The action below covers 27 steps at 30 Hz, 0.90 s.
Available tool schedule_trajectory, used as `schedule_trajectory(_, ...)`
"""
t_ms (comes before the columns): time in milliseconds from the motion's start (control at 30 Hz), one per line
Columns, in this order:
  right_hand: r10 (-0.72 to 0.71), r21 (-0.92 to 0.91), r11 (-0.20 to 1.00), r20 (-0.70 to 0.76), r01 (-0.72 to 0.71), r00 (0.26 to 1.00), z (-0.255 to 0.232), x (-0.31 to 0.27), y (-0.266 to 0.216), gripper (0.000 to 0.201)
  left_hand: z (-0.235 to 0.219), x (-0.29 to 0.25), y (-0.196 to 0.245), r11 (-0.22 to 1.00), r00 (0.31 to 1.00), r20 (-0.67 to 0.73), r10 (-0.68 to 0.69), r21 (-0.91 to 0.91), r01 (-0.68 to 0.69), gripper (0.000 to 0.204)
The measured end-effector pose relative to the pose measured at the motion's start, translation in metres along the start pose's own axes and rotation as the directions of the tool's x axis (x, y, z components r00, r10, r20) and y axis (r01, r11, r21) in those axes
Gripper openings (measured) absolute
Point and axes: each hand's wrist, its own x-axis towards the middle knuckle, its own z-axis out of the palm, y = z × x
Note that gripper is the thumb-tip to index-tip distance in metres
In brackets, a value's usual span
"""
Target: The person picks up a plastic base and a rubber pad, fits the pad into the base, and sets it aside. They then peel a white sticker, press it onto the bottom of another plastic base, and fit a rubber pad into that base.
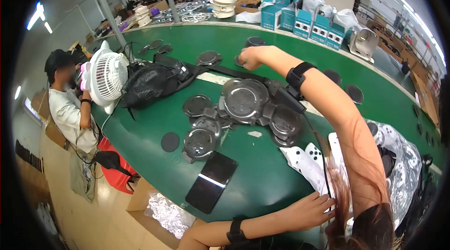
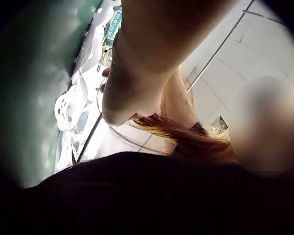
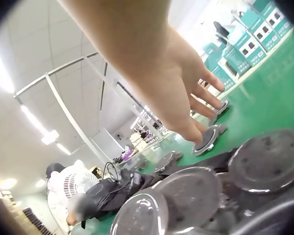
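Right hand (image 1: 249, 58): fingers extended, touching a dark round plastic disc (image 3: 207, 138) toward the far edge of the green counter (image 1: 262, 175). Left hand (image 1: 307, 210): relaxed, near edge. Best pinched by its rim.

A bare forearm (image 2: 137, 63) filled the frame above reddish-brown hair (image 2: 186, 137) (white perforated plastic parts (image 2: 68, 110) lay beside the green table surface (image 2: 34, 83)).
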Motion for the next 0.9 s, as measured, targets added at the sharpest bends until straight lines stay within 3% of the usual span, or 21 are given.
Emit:
schedule_trajectory(67, -0.048, -0.029, 0.999, -0.106, 0.046, 0.993, 0.001, 0.017, -0.020, 0.037, -0.002, -0.003, -0.007, 1.000, 0.999, 0.027, -0.019, 0.021, 0.018, 0.018)
schedule_trajectory(233, -0.039, -0.032, 0.999, 0.010, 0.039, 0.999, 0.004, 0.057, -0.045, 0.059, 0.005, -0.006, -0.014, 1.000, 0.999, -0.033, -0.022, -0.016, 0.022, 0.022)
schedule_trajectory(400, -0.042, -0.049, 0.998, 0.010, 0.042, 0.999, 0.015, 0.081, -0.043, 0.060, 0.013, -0.008, -0.013, 0.998, 0.999, -0.039, -0.034, -0.046, 0.032, 0.025)
schedule_trajectory(567, -0.011, 0.073, 0.997, -0.008, 0.012, 1.000, 0.020, 0.088, -0.031, 0.060, 0.010, -0.008, -0.012, 1.000, 0.999, -0.035, -0.015, -0.014, 0.015, 0.029)
schedule_trajectory(767, -0.008, -0.017, 1.000, 0.011, 0.008, 1.000, 0.030, 0.099, -0.025, 0.054, 0.002, -0.005, -0.015, 0.998, 0.999, 0.025, -0.021, -0.058, 0.022, 0.027)
schedule_trajectory(833, -0.014, -0.044, 0.999, 0.029, 0.015, 0.999, 0.031, 0.099, -0.026, 0.048, -0.022, 0.000, -0.016, 0.996, 0.980, 0.200, 0.011, 0.088, -0.030, 0.020)
schedule_trajectory(900, 0.009, -0.011, 1.000, -0.020, -0.009, 1.000, 0.030, 0.095, -0.025, 0.048, -0.024, 0.001, -0.016, 0.996, 0.981, 0.195, 0.008, 0.081, -0.024, 0.020)
